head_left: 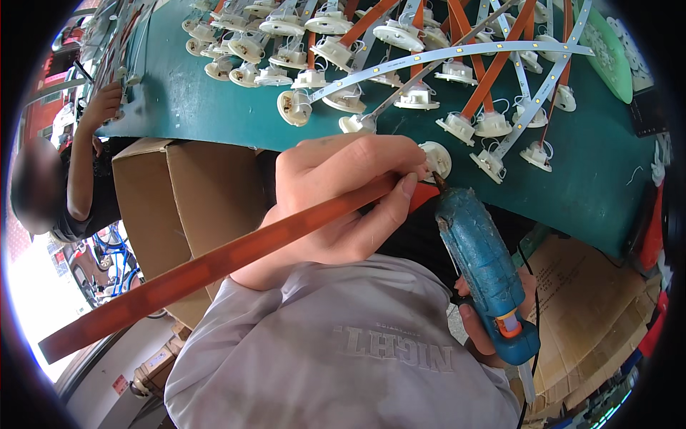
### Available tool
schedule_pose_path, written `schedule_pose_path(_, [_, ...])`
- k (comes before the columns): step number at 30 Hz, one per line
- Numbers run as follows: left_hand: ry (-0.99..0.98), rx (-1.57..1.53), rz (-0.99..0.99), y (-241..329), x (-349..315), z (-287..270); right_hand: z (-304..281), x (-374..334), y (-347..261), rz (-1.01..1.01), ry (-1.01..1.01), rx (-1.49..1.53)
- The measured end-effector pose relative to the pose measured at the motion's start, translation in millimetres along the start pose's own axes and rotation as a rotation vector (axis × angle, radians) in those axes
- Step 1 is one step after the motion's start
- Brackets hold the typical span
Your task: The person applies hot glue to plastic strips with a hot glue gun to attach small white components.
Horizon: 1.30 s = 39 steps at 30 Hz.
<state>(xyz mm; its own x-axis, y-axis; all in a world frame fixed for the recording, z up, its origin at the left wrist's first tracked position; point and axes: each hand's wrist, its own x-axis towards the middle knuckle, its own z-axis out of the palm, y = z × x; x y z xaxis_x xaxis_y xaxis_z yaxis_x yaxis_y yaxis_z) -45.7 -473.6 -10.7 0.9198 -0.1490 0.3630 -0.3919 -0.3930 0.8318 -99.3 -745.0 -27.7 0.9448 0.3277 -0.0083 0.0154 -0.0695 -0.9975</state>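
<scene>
My left hand (350, 193) is closed on an LED strip, its orange back (214, 268) showing and its long free end slanting down to the lower left. At the strip's other end, just past my fingertips, is a round white plastic cap (436, 160). A worn blue hot glue gun (479, 250) is in my right hand (475, 322), whose fingers wrap its handle. The gun's nozzle points up, right beside the cap and the strip's end; whether it touches them is hard to tell. A glue stick (527, 382) pokes out behind the gun.
Many strips with white caps (416, 96) lie on the green table (236, 118). A light green piece (607, 57) rests at the far right. Cardboard boxes (146, 207) stand left, flattened cardboard (579, 307) right. Another person's hand (107, 104) works at the far left.
</scene>
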Motion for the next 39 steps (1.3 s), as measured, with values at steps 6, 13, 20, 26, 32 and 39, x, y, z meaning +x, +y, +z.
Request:
schedule_pose_path(6, [0.015,0.028,0.005,-1.9,2.0,0.5,-4.3,-2.6,-0.3,-0.093,0.016,-0.205])
schedule_pose_path(13, [-0.005,0.074,0.023,-0.7,6.1,0.8,-18.8,18.6,-16.8,-0.219,-0.352,-0.293])
schedule_pose_path(20, [0.196,0.078,0.036,-5.3,8.0,15.3,-3.2,17.5,-17.1,-0.068,-0.22,-0.413])
schedule_pose_path(26, [0.165,0.089,0.039,-5.5,12.7,12.6,-1.1,13.4,-10.3,-0.012,-0.192,-0.392])
schedule_pose_path(32, [0.126,0.059,-0.019,1.2,8.5,-0.8,-23.9,29.5,-20.2,-0.156,-0.264,-0.296])
schedule_pose_path(39, [0.199,-0.047,-0.075,21.5,35.5,-52.7,-120.0,38.1,33.3,-0.318,-0.031,0.594])
